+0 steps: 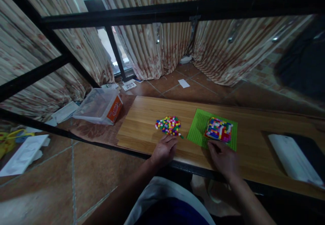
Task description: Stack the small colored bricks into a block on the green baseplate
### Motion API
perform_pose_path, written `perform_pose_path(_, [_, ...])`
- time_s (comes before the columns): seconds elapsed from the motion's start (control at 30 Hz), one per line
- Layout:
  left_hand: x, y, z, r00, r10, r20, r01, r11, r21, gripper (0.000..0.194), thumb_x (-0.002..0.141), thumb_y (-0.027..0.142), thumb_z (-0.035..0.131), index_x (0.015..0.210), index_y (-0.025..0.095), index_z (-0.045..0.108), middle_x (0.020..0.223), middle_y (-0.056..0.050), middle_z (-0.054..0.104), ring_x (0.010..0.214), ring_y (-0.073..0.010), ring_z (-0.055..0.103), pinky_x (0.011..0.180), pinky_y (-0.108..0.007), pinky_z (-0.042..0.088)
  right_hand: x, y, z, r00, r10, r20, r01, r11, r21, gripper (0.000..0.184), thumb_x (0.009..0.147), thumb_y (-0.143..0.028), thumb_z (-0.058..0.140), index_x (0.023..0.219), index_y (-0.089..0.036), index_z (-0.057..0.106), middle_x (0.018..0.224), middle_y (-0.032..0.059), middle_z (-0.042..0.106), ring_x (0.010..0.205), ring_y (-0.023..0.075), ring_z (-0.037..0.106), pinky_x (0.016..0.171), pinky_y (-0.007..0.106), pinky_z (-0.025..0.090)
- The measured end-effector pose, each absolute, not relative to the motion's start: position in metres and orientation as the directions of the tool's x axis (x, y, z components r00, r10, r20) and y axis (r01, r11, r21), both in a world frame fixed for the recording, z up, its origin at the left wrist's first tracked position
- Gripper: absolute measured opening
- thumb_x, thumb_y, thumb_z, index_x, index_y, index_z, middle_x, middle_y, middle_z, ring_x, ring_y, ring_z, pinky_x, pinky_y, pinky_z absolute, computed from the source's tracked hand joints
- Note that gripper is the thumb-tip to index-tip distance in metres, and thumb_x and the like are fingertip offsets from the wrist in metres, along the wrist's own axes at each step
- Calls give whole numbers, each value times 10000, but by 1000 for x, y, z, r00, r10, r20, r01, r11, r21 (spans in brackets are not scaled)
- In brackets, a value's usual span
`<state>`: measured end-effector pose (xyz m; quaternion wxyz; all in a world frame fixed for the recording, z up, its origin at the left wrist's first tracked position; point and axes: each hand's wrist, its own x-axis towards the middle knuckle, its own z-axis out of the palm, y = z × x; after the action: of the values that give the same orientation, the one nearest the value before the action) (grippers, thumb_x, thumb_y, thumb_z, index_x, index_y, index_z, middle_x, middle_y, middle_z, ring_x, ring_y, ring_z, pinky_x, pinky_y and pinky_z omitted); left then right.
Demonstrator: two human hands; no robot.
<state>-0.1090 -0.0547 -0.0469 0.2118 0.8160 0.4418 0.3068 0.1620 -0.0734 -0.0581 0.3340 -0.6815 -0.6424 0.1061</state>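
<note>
My left hand (164, 149) rests by the table's near edge, just below a pile of small loose toy bricks (169, 125) in many colours. Its fingers are curled together, and what they hold, if anything, is too small to name. A green baseplate (196, 127) lies to the right of the pile. On it stands a layered block of multicoloured toy bricks (218, 129). My right hand (223, 155), a little blurred, is over the plate's near edge, close to the block's near side. Thumb and fingers are pinched, and any brick between them cannot be made out.
The wooden table (142, 111) has a white object (291, 157) on a dark one at its right end. Beyond its left end sits a clear plastic bin (95, 106) with an orange label. Black metal bars (162, 13) cross in front of the curtains (162, 52).
</note>
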Motion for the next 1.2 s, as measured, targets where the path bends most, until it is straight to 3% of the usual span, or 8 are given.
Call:
perform_pose_path(0.17, [-122, -52, -47, 307, 877, 369, 632, -478, 610, 218, 945, 192, 493, 1056, 201, 680, 1108, -82, 693, 1065, -202, 625, 960, -391, 530, 147, -66, -46, 175, 910, 377, 845, 58, -532, 366, 912, -449, 481, 897, -181, 731, 908, 121, 731, 809, 258, 664, 750, 381, 493])
perform_pose_path(0.3, [-138, -45, -44, 240, 871, 428, 667, -468, 580, 204, 936, 166, 500, 1047, 182, 670, 1083, -87, 694, 1054, -199, 622, 948, -381, 526, 93, -55, -29, -11, 937, 350, 744, 241, -623, 291, 941, -342, 469, 949, -191, 717, 930, 88, 720, 867, 212, 657, 808, 332, 488])
perform_pose_path(0.4, [-150, -39, -42, 188, 880, 437, 723, -425, 545, 230, 935, 149, 476, 1080, 169, 654, 1107, -97, 688, 1065, -208, 615, 960, -405, 515, 57, -38, -23, -89, 944, 317, 720, 281, -635, 273, 942, -307, 460, 969, -199, 709, 933, 78, 703, 874, 205, 638, 829, 329, 474])
perform_pose_path(0.63, [-159, -31, -48, 6, 917, 400, 742, -272, 613, 232, 898, 145, 504, 1078, 192, 642, 1137, -92, 676, 1078, -219, 613, 980, -423, 505, 37, -8, -36, -79, 973, 216, 789, 194, -583, 251, 898, -298, 491, 967, -209, 716, 953, 82, 676, 893, 222, 610, 816, 347, 450])
perform_pose_path(0.87, [-157, -30, -49, -18, 926, 378, 703, -257, 663, 225, 878, 124, 518, 1048, 200, 646, 1122, -83, 677, 1078, -211, 616, 981, -400, 511, 50, -5, -37, -60, 982, 180, 760, 162, -629, 248, 887, -250, 481, 910, -198, 723, 929, 70, 683, 865, 204, 622, 814, 333, 448])
perform_pose_path(1.2, [-158, -28, -51, -16, 912, 410, 697, -283, 658, 212, 879, 126, 518, 1031, 186, 652, 1090, -89, 682, 1054, -207, 627, 970, -388, 519, 37, -7, -30, -61, 987, 149, 848, 130, -513, 184, 871, -253, 542, 914, -189, 709, 939, 87, 656, 917, 235, 590, 842, 346, 426])
